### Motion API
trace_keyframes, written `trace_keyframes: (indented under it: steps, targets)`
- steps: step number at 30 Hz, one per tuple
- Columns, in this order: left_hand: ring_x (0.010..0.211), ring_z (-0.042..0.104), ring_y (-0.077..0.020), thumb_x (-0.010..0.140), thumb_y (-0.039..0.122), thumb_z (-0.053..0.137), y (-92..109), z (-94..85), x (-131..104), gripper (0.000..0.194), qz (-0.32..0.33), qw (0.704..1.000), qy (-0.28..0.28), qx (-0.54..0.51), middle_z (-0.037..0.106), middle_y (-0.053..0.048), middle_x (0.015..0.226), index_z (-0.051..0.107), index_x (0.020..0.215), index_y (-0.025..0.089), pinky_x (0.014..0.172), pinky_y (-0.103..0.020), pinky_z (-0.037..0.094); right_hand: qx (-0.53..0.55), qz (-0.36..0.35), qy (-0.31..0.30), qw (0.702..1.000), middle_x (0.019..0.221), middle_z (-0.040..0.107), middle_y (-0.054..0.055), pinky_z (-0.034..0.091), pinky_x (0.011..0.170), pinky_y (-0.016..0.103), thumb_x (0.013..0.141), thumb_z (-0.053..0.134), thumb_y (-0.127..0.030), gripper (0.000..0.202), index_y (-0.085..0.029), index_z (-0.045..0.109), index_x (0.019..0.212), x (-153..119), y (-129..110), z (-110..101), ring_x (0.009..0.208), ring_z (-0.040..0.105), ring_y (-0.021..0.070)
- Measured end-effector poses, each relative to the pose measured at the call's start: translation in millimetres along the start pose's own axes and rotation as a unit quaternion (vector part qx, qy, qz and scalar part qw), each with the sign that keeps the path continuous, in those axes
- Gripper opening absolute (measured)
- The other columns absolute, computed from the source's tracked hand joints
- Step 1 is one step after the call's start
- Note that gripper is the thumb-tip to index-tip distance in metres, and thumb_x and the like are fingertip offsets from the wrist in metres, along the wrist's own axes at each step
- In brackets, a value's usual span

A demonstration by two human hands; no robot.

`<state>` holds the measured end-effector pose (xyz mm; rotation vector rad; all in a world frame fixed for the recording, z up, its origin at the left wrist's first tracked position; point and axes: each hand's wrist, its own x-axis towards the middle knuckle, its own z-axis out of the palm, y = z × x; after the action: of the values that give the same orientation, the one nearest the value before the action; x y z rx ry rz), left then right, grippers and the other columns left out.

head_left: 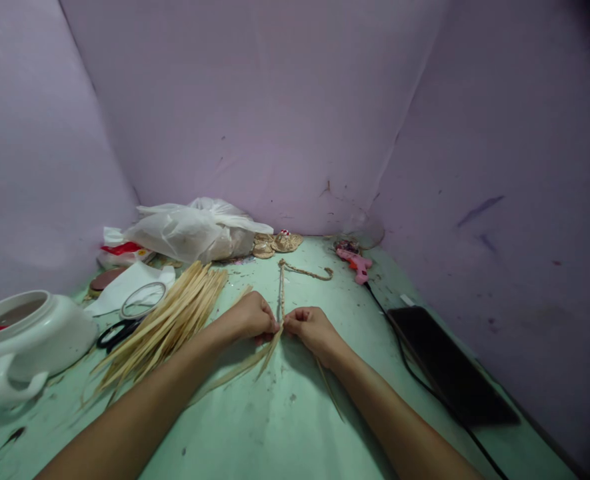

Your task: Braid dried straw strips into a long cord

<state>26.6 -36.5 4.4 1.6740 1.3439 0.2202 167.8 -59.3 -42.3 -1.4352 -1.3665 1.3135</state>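
Observation:
A thin straw braid (282, 287) runs away from me over the green table (255, 433), and its far part bends to the right. At its near end, my left hand (255, 317) pinches the loose straw strands from the left. My right hand (311, 328) closes on the same end from the right, fingertips nearly touching the left ones. Loose strands trail toward me below both hands. Left of my left hand lies a fanned bundle of dry straw strips (175, 320).
On the left are a white pot (69, 333), black-handled scissors (117, 333), a tape roll (143, 300) and a plastic bag (189, 233). Small woven hats (287, 242) sit at the back. A pink glue gun (357, 263), its cord and a black slab (449, 367) are on the right.

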Motion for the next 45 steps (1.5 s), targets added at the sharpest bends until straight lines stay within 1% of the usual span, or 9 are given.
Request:
trace_keyframes:
  steps: [7,16,19,24,29,34,37,42,45]
  targets:
    - [0.035,0.042,-0.0087,0.053,0.019,0.05,-3,6.1,4,0.012,-0.009,0.999,-0.002,-0.034,0.052,-0.003,0.045,0.057,0.05,0.01,0.036,-0.021,0.031,0.001,0.0,0.001,1.0,0.043,0.039,-0.004,0.019,0.04,0.02,0.059,0.051,-0.023,0.012,-0.013,0.052,0.053,-1,-2,1,0.04,0.028,0.0048]
    - [0.038,0.034,-0.0073,0.049,0.017,0.044,-6,2.2,14,0.013,0.057,0.994,0.054,0.079,0.039,0.002,0.036,0.055,0.047,0.011,0.037,-0.019,0.022,-0.046,-0.034,0.003,0.998,0.043,0.043,-0.003,0.021,0.04,0.02,0.062,0.051,-0.026,0.015,-0.013,0.052,0.053,0,1,1,0.04,0.03,0.0052]
    - [0.034,0.029,-0.0061,0.047,0.016,0.045,5,0.3,12,0.007,0.004,0.995,0.047,0.087,0.032,0.004,0.032,0.048,0.041,0.013,0.036,-0.02,0.018,-0.051,-0.038,0.009,0.998,0.045,0.047,-0.002,0.025,0.042,0.019,0.062,0.05,-0.023,0.013,-0.013,0.052,0.053,2,3,3,0.042,0.034,0.0058]
    - [0.03,0.027,-0.0065,0.049,0.018,0.048,18,-4.7,13,0.011,-0.121,0.992,-0.031,0.025,0.033,0.004,0.031,0.044,0.04,0.014,0.034,-0.021,0.016,-0.037,-0.031,0.007,0.999,0.045,0.048,-0.002,0.026,0.041,0.019,0.062,0.049,-0.021,0.012,-0.013,0.053,0.053,4,5,4,0.041,0.035,0.0058]
    - [0.029,0.028,-0.0057,0.048,0.015,0.052,23,-12.1,20,0.009,-0.132,0.987,-0.083,0.049,0.037,0.003,0.033,0.046,0.041,0.013,0.033,-0.02,0.015,-0.046,-0.033,0.013,0.998,0.044,0.049,-0.001,0.026,0.041,0.018,0.06,0.05,-0.018,0.01,-0.013,0.054,0.052,3,2,3,0.041,0.036,0.0058]
    - [0.028,0.023,-0.0043,0.056,0.023,0.051,9,-2.6,20,0.016,-0.184,0.973,-0.12,-0.075,0.034,0.003,0.032,0.046,0.044,0.014,0.034,-0.02,0.009,-0.008,0.013,0.032,0.999,0.045,0.05,-0.002,0.024,0.04,0.018,0.057,0.051,-0.015,0.008,-0.011,0.058,0.054,0,-2,2,0.04,0.035,0.005]
    - [0.028,0.024,-0.0046,0.058,0.028,0.054,1,7.5,14,0.02,-0.144,0.98,-0.055,-0.124,0.035,0.003,0.031,0.045,0.046,0.014,0.034,-0.02,0.01,0.007,0.022,0.027,0.999,0.045,0.05,-0.002,0.021,0.039,0.018,0.055,0.054,-0.016,0.008,-0.011,0.059,0.056,-2,-4,1,0.04,0.032,0.0044]
    - [0.028,0.022,-0.003,0.048,0.029,0.068,5,14.1,4,0.031,-0.051,0.99,0.091,-0.095,0.027,0.008,0.028,0.041,0.045,0.015,0.033,-0.02,0.011,0.061,0.044,-0.009,0.997,0.043,0.05,-0.002,0.016,0.037,0.019,0.056,0.052,-0.014,0.009,-0.01,0.06,0.053,-5,-12,-2,0.036,0.027,0.0033]
    - [0.028,0.029,-0.0042,0.053,0.029,0.066,8,14.4,0,0.026,-0.051,0.988,0.084,-0.119,0.041,0.005,0.035,0.045,0.052,0.014,0.031,-0.019,0.015,0.086,0.038,-0.008,0.996,0.041,0.049,-0.002,0.018,0.037,0.018,0.055,0.052,-0.013,0.007,-0.011,0.057,0.05,-6,-14,-1,0.036,0.028,0.0032]
